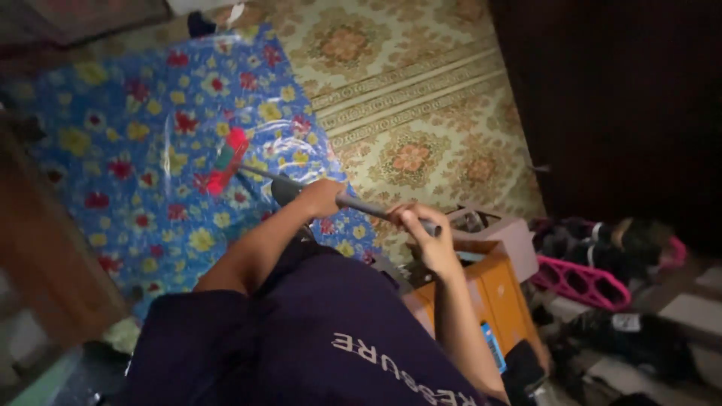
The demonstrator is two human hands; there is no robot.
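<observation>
long grey-handled broom with a red head point(226, 162) lies slanted across the view, its long axis running from the lower right up to the upper left, head pointing at the blue flowered plastic sheet point(113, 135) on the floor. left hand point(320, 197) is wrapped around the mid-handle; right hand point(425, 237) is curled around the handle's end. beyond lie a patterned beige carpet point(421, 113), an orange box point(500, 289) and a pink plastic rack point(583, 282).
</observation>
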